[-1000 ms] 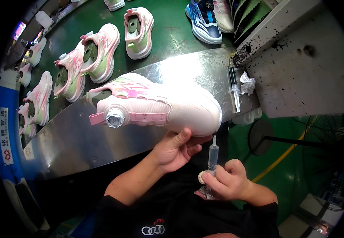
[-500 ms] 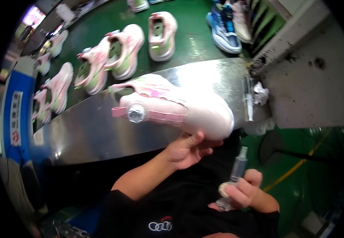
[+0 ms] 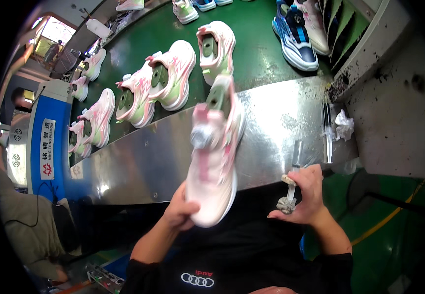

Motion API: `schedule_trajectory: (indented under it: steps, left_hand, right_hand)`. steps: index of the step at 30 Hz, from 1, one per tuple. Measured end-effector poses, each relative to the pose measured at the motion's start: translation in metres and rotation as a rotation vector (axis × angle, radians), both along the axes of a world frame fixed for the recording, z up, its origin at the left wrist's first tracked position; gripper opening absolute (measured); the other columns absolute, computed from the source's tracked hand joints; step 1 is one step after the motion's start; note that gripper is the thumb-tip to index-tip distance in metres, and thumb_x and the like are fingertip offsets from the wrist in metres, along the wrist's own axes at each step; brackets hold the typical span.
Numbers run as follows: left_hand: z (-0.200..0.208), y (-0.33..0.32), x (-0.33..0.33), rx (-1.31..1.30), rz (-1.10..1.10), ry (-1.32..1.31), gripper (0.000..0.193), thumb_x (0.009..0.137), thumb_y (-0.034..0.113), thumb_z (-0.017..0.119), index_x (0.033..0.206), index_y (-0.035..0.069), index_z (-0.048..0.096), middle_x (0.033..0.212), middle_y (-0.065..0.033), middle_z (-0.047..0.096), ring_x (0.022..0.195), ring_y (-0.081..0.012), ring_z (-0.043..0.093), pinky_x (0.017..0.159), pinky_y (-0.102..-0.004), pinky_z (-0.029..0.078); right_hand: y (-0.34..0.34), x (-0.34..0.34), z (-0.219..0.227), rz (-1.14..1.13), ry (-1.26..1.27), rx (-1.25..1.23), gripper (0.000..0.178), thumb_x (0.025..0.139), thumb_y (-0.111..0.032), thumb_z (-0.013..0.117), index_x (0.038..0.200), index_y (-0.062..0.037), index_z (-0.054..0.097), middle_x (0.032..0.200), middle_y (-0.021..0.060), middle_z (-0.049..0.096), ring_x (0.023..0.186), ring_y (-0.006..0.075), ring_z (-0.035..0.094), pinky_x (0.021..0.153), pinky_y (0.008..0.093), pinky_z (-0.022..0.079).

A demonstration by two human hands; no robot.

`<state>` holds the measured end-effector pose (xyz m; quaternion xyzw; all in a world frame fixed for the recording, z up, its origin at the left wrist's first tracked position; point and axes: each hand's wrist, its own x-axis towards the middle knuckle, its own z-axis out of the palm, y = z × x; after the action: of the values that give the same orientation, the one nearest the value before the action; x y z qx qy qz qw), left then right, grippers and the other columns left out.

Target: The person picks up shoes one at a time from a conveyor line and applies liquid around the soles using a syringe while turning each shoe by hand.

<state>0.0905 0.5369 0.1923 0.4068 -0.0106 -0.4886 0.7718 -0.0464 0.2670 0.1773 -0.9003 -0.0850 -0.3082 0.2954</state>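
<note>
My left hand (image 3: pixel 178 208) is closed around the toe of a pink and white sneaker (image 3: pixel 211 181). The sneaker is held over the metal ledge, its toe toward me and its heel pointing away. A clear round dial and a pink pull tab show on its upper; the shoe is slightly blurred. In my right hand (image 3: pixel 311 195) is a clear syringe (image 3: pixel 297 156), its tip pointing up and away. A lumpy whitish wad (image 3: pixel 286 205) covers the plunger end, near my thumb.
Several pink and green sneakers (image 3: pixel 174 73) stand on the green conveyor belt (image 3: pixel 251 63) beyond the metal ledge (image 3: pixel 124 176). A blue and white sneaker (image 3: pixel 295 39) is at the far right. Another syringe (image 3: pixel 327 137) and crumpled white paper (image 3: pixel 344 125) lie by the grey machine panel (image 3: pixel 399 112).
The sneaker has swung from lying sideways to pointing its toe toward me, and my left hand has shifted left with it. My right hand has risen with the syringe, its thumb now stretched down.
</note>
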Motion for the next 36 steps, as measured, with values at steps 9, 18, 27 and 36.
schedule_trajectory:
  steps: [9,18,27,36]
  left_hand:
    - [-0.018,-0.183,0.117,-0.053,-0.079,-0.139,0.045,0.088,0.016,0.056,0.122,-0.008,0.041,0.118,-0.0231,0.051,0.108,-0.0323,0.056,0.093,-0.0362,0.046]
    - [-0.060,-0.127,0.196,0.570,0.334,-1.146,0.077,0.072,0.004,0.073,0.133,0.007,0.025,0.117,-0.0138,0.043,0.112,-0.0232,0.046,0.085,-0.0312,0.046]
    - [-0.039,-0.183,0.230,0.296,0.334,-1.161,0.091,0.070,0.016,0.078,0.140,0.005,0.021,0.128,-0.0138,0.044,0.116,-0.0218,0.046,0.096,-0.0323,0.040]
    - [0.016,-0.055,0.173,0.452,0.037,-0.826,0.071,0.072,0.014,0.073,0.131,-0.003,0.038,0.118,-0.0126,0.054,0.108,-0.0221,0.053,0.094,-0.0354,0.043]
  right_hand:
    - [0.010,-0.004,0.004,-0.027,0.102,0.109,0.081,0.054,-0.049,0.083,0.116,-0.0104,0.046,0.094,0.0077,0.048,0.077,0.0244,0.042,0.069,0.0352,0.035]
    - [-0.014,0.040,-0.015,-0.059,0.072,0.066,0.076,0.059,-0.045,0.081,0.114,-0.0061,0.046,0.094,0.0121,0.048,0.077,0.0278,0.047,0.067,0.0367,0.041]
    - [-0.009,0.046,-0.017,-0.158,0.032,0.032,0.077,0.057,-0.044,0.081,0.114,-0.0052,0.046,0.092,0.0126,0.049,0.077,0.0286,0.047,0.068,0.0372,0.043]
    - [-0.008,0.044,-0.017,-0.166,0.037,0.058,0.075,0.055,-0.038,0.083,0.112,-0.0048,0.046,0.093,0.0130,0.051,0.078,0.0291,0.049,0.070,0.0371,0.043]
